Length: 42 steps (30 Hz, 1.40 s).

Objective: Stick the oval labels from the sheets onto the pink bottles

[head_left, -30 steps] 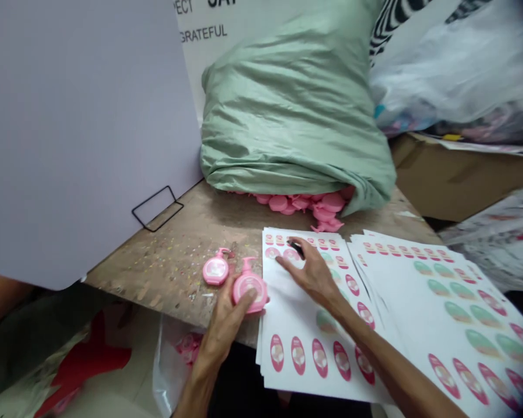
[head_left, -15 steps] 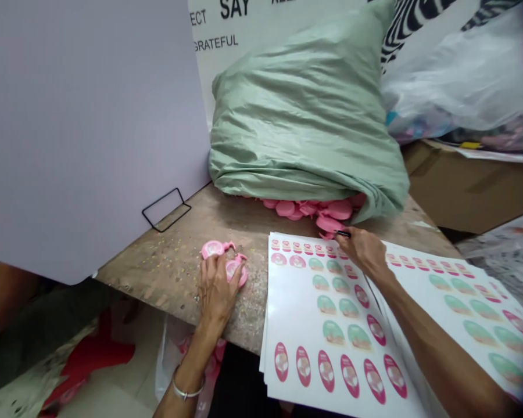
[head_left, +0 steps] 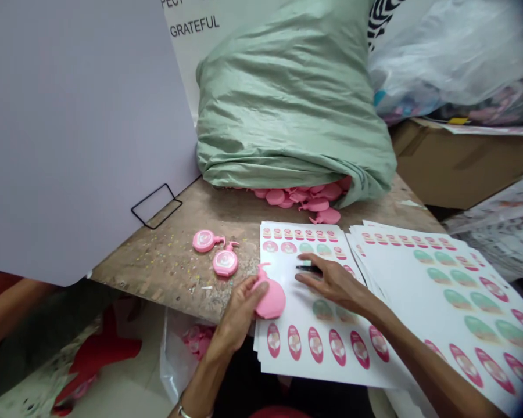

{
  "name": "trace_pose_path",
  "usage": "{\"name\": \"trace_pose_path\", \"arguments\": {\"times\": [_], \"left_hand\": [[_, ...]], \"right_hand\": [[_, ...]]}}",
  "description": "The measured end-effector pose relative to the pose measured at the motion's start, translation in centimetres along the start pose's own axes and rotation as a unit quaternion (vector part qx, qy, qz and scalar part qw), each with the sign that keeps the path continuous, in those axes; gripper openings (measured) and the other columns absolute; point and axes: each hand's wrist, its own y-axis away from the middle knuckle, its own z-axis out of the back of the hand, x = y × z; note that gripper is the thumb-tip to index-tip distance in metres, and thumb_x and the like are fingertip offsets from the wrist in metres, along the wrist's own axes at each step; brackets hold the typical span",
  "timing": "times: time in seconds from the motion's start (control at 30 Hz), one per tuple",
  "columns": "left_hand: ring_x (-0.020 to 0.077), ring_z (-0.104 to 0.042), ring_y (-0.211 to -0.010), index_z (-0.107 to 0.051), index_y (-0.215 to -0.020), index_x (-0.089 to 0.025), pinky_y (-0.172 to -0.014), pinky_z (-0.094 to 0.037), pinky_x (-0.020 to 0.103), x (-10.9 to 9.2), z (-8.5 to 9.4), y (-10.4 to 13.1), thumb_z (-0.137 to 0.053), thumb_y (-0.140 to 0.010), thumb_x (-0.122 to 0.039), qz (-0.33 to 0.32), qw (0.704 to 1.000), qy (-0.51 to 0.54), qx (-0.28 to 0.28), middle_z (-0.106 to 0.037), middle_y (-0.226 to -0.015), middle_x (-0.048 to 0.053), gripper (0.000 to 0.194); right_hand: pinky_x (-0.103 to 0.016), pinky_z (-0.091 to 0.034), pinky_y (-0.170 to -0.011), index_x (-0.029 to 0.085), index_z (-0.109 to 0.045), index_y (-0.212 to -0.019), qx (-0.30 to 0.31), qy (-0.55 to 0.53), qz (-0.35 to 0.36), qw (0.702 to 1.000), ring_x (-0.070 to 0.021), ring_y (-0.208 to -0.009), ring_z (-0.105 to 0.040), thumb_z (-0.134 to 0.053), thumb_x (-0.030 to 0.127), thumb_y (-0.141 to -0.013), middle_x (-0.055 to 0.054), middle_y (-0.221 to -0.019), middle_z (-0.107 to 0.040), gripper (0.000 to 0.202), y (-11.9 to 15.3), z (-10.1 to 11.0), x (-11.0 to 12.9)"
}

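As the left hand (head_left: 239,305) pinched a pink pump bottle (head_left: 273,302), the right hand (head_left: 337,284) held a black tool (head_left: 309,269); steadiness seemed wise. The sticker sheet (head_left: 281,284) likely deserved gentle peeling.

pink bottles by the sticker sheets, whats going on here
The person's left hand holds a flat, round pink plastic pump-shaped bottle, its visible face plain, over the left edge of white sticker sheets. The right hand holds a slim black tool above those sheets. Two labelled pink bottles lie on the worn wooden table, and more plain pink pieces show under a bulging pale green sack.
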Motion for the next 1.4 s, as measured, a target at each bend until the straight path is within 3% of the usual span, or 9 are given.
{"name": "trace_pose_path", "arguments": {"times": [0.1, 0.2, 0.27, 0.4, 0.53, 0.63, 0.77, 1.1, 1.4], "left_hand": [[0.0188, -0.069, -0.070, -0.050, -0.121, -0.019, -0.057, -0.056, 0.028, -0.5, 0.5, -0.5, -0.069, -0.079, -0.038, 0.038, 0.995, 0.089, -0.031, -0.069, -0.101, 0.010, 0.050], [0.0145, -0.067, -0.060, -0.054, -0.115, -0.015, -0.049, -0.052, 0.021, -0.8, 0.6, -1.0, -0.075, -0.074, -0.032, 0.015, 0.996, 0.073, -0.055, -0.071, -0.098, 0.011, 0.049], [0.0101, -0.063, -0.055, -0.059, -0.107, -0.012, -0.044, -0.046, 0.015, -0.7, 0.4, -1.5, -0.075, -0.073, -0.031, -0.005, 0.997, 0.049, -0.062, -0.072, -0.093, 0.011, 0.042], [0.0106, -0.064, -0.060, -0.060, -0.099, -0.011, -0.051, -0.050, 0.016, -0.3, -0.5, -2.9, -0.074, -0.074, -0.032, -0.038, 0.996, 0.036, -0.079, -0.071, -0.081, 0.008, 0.035], [0.0181, -0.069, -0.064, -0.056, -0.100, -0.014, -0.057, -0.057, 0.027, 0.2, -1.6, -5.2, -0.076, -0.070, -0.036, -0.040, 0.997, 0.048, -0.053, -0.067, -0.085, 0.006, 0.041], [0.0205, -0.071, -0.067, -0.058, -0.100, -0.014, -0.057, -0.058, 0.029, 0.6, -1.9, -6.7, -0.076, -0.069, -0.039, -0.047, 0.998, 0.033, -0.035, -0.066, -0.090, 0.007, 0.043], [0.0226, -0.071, -0.071, -0.060, -0.103, -0.013, -0.055, -0.058, 0.029, 1.0, -1.6, -7.6, -0.074, -0.072, -0.042, -0.038, 0.999, 0.022, -0.008, -0.066, -0.096, 0.010, 0.045], [0.0226, -0.072, -0.074, -0.057, -0.110, -0.014, -0.059, -0.059, 0.029, 1.1, -1.1, -8.0, -0.071, -0.077, -0.040, -0.011, 0.999, 0.024, 0.019, -0.064, -0.103, 0.012, 0.044], [0.0222, -0.072, -0.074, -0.057, -0.108, -0.014, -0.060, -0.059, 0.030, 0.9, -1.1, -7.8, -0.070, -0.078, -0.037, -0.009, 0.999, 0.026, 0.023, -0.063, -0.111, 0.014, 0.041]], "right_hand": [[-0.045, -0.047, -0.079, 0.017, -0.060, -0.119, -0.107, 0.128, -0.004, 0.986, -0.0295, -0.089, -0.061, -0.055, 0.045, -0.083, -0.014, -0.100, -0.068, 0.046, 2.2, -2.7, -2.1], [-0.045, -0.046, -0.077, 0.015, -0.054, -0.123, -0.126, 0.158, 0.014, 0.979, -0.0299, -0.086, -0.060, -0.051, 0.044, -0.086, -0.014, -0.097, -0.067, 0.047, 4.5, -4.6, -2.3], [-0.042, -0.046, -0.074, 0.018, -0.051, -0.124, -0.137, 0.134, -0.007, 0.981, -0.0283, -0.084, -0.061, -0.049, 0.045, -0.088, -0.012, -0.097, -0.068, 0.045, 5.3, -4.8, -1.7], [-0.033, -0.042, -0.066, 0.023, -0.054, -0.100, -0.172, 0.064, -0.056, 0.981, -0.0203, -0.069, -0.061, -0.039, 0.040, -0.095, -0.003, -0.079, -0.067, 0.024, 2.9, -3.1, -1.3], [-0.034, -0.037, -0.074, 0.022, -0.053, -0.084, -0.221, 0.097, 0.008, 0.971, -0.0195, -0.076, -0.059, -0.047, 0.031, -0.091, -0.002, -0.079, -0.067, 0.013, -1.5, -2.3, -2.6], [-0.035, -0.032, -0.077, 0.021, -0.056, -0.082, -0.221, 0.121, 0.029, 0.967, -0.0211, -0.080, -0.057, -0.051, 0.029, -0.089, -0.002, -0.080, -0.067, 0.011, -3.2, -2.9, -3.5], [-0.036, -0.029, -0.077, 0.020, -0.059, -0.082, -0.221, 0.139, 0.046, 0.964, -0.0206, -0.080, -0.055, -0.051, 0.026, -0.089, -0.003, -0.081, -0.067, 0.013, -3.1, -3.7, -4.0], [-0.033, -0.029, -0.070, 0.020, -0.056, -0.070, -0.212, 0.137, 0.067, 0.965, -0.0172, -0.069, -0.051, -0.054, 0.020, -0.084, 0.000, -0.067, -0.062, 0.015, -2.9, -4.0, -4.3], [-0.034, -0.029, -0.072, 0.020, -0.056, -0.073, -0.234, 0.145, 0.061, 0.959, -0.0187, -0.072, -0.050, -0.051, 0.020, -0.086, -0.002, -0.069, -0.061, 0.014, -2.7, -4.0, -4.2]]}}
